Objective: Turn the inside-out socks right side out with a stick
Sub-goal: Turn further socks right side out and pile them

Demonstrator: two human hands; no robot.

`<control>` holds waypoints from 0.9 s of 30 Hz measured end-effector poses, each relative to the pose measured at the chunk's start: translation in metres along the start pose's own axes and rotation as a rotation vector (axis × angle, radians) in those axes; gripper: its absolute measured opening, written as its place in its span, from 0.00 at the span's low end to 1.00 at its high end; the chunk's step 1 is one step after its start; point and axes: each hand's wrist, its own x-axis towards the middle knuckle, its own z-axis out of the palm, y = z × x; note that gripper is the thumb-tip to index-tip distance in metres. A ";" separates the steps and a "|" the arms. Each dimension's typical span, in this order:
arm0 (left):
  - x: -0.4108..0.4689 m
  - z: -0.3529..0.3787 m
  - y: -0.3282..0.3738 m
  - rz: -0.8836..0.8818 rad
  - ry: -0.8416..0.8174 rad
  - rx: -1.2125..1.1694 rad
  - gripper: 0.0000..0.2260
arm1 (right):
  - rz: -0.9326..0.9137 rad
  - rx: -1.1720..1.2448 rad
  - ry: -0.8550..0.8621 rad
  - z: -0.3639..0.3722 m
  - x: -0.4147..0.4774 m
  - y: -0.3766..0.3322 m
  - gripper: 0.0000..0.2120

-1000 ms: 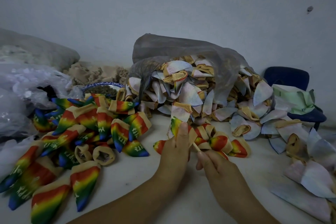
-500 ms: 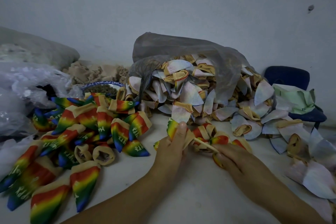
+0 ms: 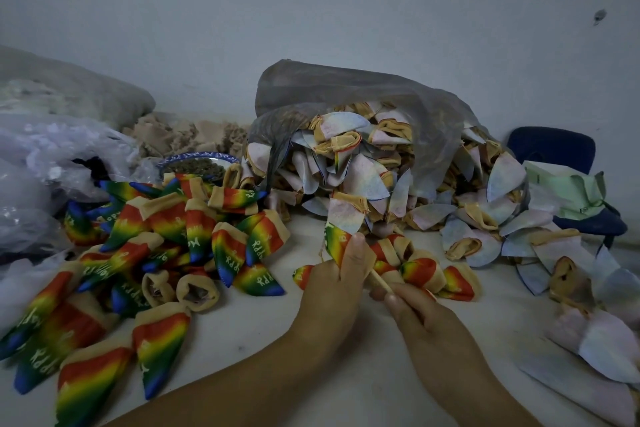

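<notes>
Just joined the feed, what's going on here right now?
A person is turning socks with a stick. The left hand grips a rainbow sock, whose tip stands up past the thumb. The right hand pinches the thin wooden stick, which points up into the left hand's grip. Turned rainbow socks lie heaped on the left. Pale inside-out socks spill from the grey plastic bag behind.

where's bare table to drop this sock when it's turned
Bare table lies between the rainbow pile and the left hand holding the sock, and right of the right hand gripping the stick, before the pale socks. Crowded along the bag and far left.
</notes>
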 end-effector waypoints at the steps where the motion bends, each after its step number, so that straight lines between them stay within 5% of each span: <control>1: 0.000 0.001 -0.002 -0.016 0.010 -0.006 0.31 | -0.022 -0.057 0.011 -0.002 0.001 0.001 0.11; 5: 0.000 -0.001 -0.005 -0.012 -0.024 -0.068 0.32 | -0.075 -0.255 0.045 -0.013 0.006 0.006 0.10; 14: 0.007 -0.011 0.003 0.000 0.005 -0.241 0.19 | -0.168 -0.412 0.121 -0.024 0.016 0.027 0.07; 22: 0.013 -0.016 0.004 -0.047 -0.031 -0.472 0.09 | -0.073 -0.471 0.074 -0.031 0.011 0.030 0.16; 27: 0.015 -0.017 0.002 -0.103 -0.072 -0.555 0.15 | -0.107 -0.498 0.123 -0.033 0.011 0.027 0.23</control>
